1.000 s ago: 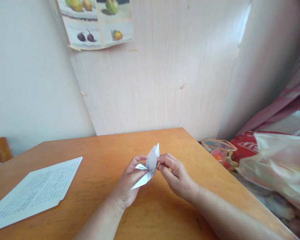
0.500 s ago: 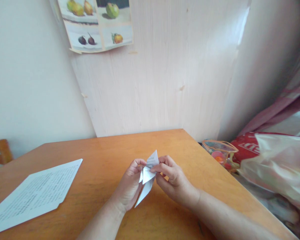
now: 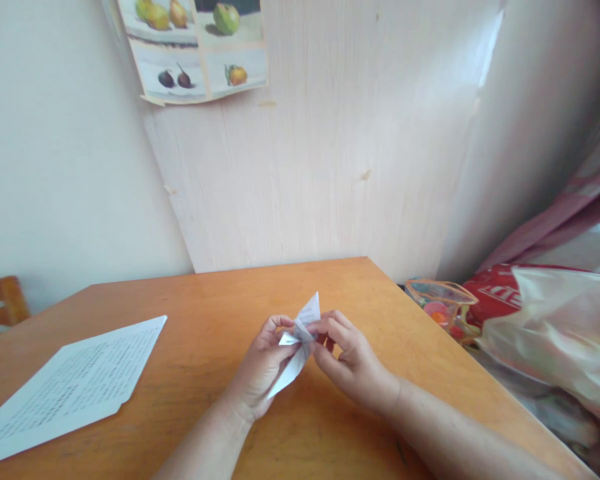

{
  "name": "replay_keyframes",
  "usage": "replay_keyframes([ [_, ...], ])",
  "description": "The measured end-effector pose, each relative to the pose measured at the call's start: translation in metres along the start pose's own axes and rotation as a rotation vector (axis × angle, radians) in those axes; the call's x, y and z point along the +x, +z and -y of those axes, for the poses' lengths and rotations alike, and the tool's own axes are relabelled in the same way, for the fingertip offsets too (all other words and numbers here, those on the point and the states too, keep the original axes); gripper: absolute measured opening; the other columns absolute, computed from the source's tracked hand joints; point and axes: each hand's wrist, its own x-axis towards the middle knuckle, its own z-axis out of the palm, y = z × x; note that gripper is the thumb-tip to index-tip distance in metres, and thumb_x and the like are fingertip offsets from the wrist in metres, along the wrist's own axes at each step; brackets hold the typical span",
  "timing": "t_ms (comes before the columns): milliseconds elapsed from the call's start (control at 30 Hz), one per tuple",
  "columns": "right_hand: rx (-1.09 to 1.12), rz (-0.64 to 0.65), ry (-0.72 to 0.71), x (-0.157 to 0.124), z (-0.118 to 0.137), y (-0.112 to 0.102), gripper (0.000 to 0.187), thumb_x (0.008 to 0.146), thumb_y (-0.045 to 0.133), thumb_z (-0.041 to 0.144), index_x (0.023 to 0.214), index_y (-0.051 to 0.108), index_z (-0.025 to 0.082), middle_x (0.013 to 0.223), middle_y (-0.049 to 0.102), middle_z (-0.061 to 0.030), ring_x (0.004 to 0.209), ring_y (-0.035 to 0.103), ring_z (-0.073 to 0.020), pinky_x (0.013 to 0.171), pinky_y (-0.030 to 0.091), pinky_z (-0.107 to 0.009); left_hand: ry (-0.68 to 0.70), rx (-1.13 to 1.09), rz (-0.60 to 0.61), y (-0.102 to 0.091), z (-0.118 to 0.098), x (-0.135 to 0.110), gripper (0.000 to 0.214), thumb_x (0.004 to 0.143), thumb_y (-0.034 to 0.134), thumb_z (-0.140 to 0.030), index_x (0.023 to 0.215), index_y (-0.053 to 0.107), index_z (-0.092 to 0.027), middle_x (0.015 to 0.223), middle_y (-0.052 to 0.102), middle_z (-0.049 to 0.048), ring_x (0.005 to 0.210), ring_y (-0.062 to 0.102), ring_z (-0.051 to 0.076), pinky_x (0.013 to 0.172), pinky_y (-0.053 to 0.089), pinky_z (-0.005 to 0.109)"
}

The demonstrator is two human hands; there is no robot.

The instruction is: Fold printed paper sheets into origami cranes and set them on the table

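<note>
Two hands on one folded paper [image 3: 291, 375] right now, head cam view. It's up in front of me over the wooden surface [image 3: 205, 313], one point sticking up with small print on it, another slanting down left, plus a little flap on its left side. My left fingers [image 3: 279, 321] have it gripped from the left, and my right fingers [image 3: 333, 327] are bunched up narrow, pinching its right edge; can't really tell what the tucked ones are doing. Well off to the left of the folded paper there's a printed sheet [image 3: 85, 390] lying flat. Beyond and above it hangs a fruit poster [image 3: 207, 57], and well over to its right sits a whitish plastic bag [image 3: 555, 333].
</note>
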Motion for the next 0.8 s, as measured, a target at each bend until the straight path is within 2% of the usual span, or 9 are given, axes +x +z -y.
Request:
replay_keyframes([
  [67,0.035,-0.035,0.075,0.002,-0.002,0.001,0.017,0.089,0.058,0.015,0.101,0.067,0.022,0.087,0.061,-0.002,0.078,0.058,-0.0152,0.069,0.047,-0.028,0.028,0.045,-0.015,-0.001,0.0,0.001,0.033,0.073,0.078,-0.014,0.095,0.055,-0.022,0.083,0.071,-0.0004,0.076,0.064,0.014,0.072,0.044,0.025],
  [133,0.133,-0.054,0.173,0.003,-0.004,0.002,0.014,0.089,0.058,0.019,0.099,0.067,0.021,0.085,0.063,-0.0018,0.075,0.058,-0.0153,0.069,0.047,-0.028,0.055,0.072,0.02,-0.001,-0.001,0.001,0.027,0.074,0.076,-0.014,0.093,0.058,-0.02,0.084,0.07,0.0001,0.077,0.063,0.014,0.074,0.044,0.026],
  [233,0.308,-0.066,0.306,0.005,-0.007,0.003,0.017,0.091,0.052,0.023,0.099,0.067,0.02,0.085,0.067,-0.0023,0.075,0.06,-0.0157,0.068,0.048,-0.029,0.07,0.106,0.077,-0.002,-0.001,0.001,0.015,0.078,0.072,-0.018,0.088,0.062,-0.019,0.087,0.07,0.0018,0.083,0.062,0.016,0.077,0.043,0.027],
  [300,0.347,-0.087,0.351,0.007,-0.01,0.003,0.018,0.092,0.05,0.024,0.095,0.067,0.019,0.08,0.066,-0.0018,0.072,0.059,-0.0154,0.066,0.047,-0.028,0.069,0.105,0.085,-0.003,-0.001,0.001,0.01,0.081,0.07,-0.025,0.086,0.063,-0.019,0.087,0.069,0.0025,0.084,0.061,0.017,0.075,0.043,0.028],
  [433,0.354,-0.132,0.385,0.009,-0.014,-0.001,0.018,0.089,0.051,0.024,0.087,0.068,0.019,0.074,0.064,-0.0007,0.066,0.055,-0.0144,0.063,0.045,-0.028,0.001,0.01,0.094,-0.002,-0.003,0.001,0.037,0.088,0.059,-0.055,0.084,0.066,-0.018,0.086,0.071,0.0059,0.084,0.063,0.022,0.078,0.045,0.033],
  [500,0.365,-0.143,0.382,0.009,-0.015,-0.001,0.017,0.088,0.052,0.024,0.088,0.069,0.02,0.075,0.064,-0.0006,0.066,0.055,-0.0141,0.063,0.045,-0.028,-0.052,-0.005,0.087,-0.002,-0.004,0.0,0.046,0.087,0.057,-0.062,0.079,0.065,-0.017,0.084,0.071,0.0073,0.081,0.064,0.023,0.078,0.046,0.035],
  [567,0.373,-0.144,0.364,0.009,-0.016,-0.001,0.017,0.088,0.054,0.024,0.09,0.07,0.02,0.076,0.065,-0.0004,0.067,0.055,-0.0141,0.064,0.045,-0.028,-0.071,0.022,0.067,-0.002,-0.003,0.0,0.036,0.084,0.066,-0.053,0.077,0.064,-0.017,0.081,0.071,0.0058,0.075,0.063,0.021,0.076,0.045,0.033],
  [667,0.405,-0.123,0.355,0.009,-0.017,0.001,0.015,0.087,0.057,0.026,0.091,0.07,0.02,0.076,0.065,-0.0002,0.068,0.056,-0.0141,0.065,0.045,-0.028,-0.082,0.063,0.079,-0.003,0.0,0.0,0.016,0.077,0.075,-0.026,0.082,0.063,-0.018,0.078,0.07,0.0024,0.071,0.063,0.017,0.074,0.044,0.03],
  [800,0.465,-0.124,0.417,0.01,-0.017,0.001,0.016,0.086,0.061,0.031,0.095,0.067,0.019,0.08,0.064,-0.0007,0.067,0.055,-0.0132,0.063,0.046,-0.028,-0.085,0.074,0.104,-0.002,0.002,0.0,0.021,0.071,0.075,-0.011,0.085,0.06,-0.019,0.081,0.071,0.0018,0.074,0.064,0.016,0.074,0.045,0.028],
])
